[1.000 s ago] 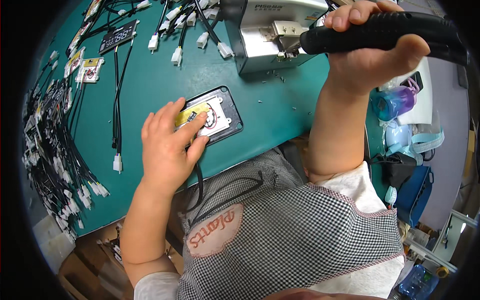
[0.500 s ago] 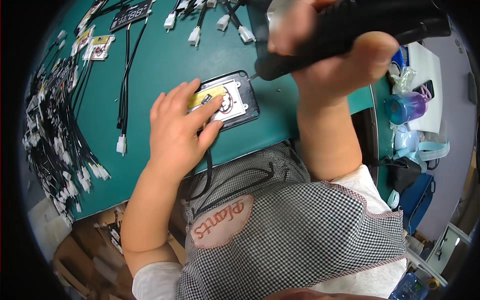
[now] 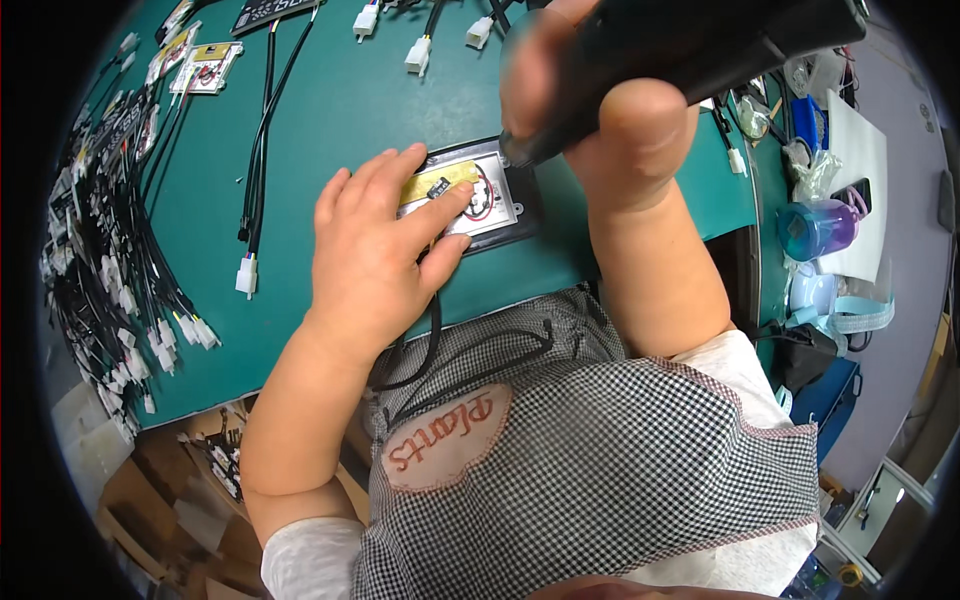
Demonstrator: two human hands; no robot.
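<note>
A black rectangular housing [image 3: 535, 205] lies on the green bench, with a white circuit board [image 3: 497, 213] seated in it. On the board are a yellow part, a small black component and thin red and black wires. My left hand [image 3: 370, 240] rests on the housing's left side, fingers spread, the index fingertip pressing on the board. In my right hand [image 3: 635, 135] is a black power screwdriver [image 3: 690, 60], held slantwise. Its tip end meets the housing's upper edge by a board corner; the bit itself is hidden. A black cable [image 3: 433, 335] runs from the housing toward my apron.
A large heap of black cables with white connectors [image 3: 125, 260] covers the left side of the green bench [image 3: 330, 100]. Further display boards [image 3: 208, 68] and connectors [image 3: 418, 55] lie at the back. To the right stand a blue-purple cup [image 3: 820, 230] and plastic bags.
The screwdriver has moved left and down onto the housing's upper edge. The housing and my left hand sit slightly further right in view.
</note>
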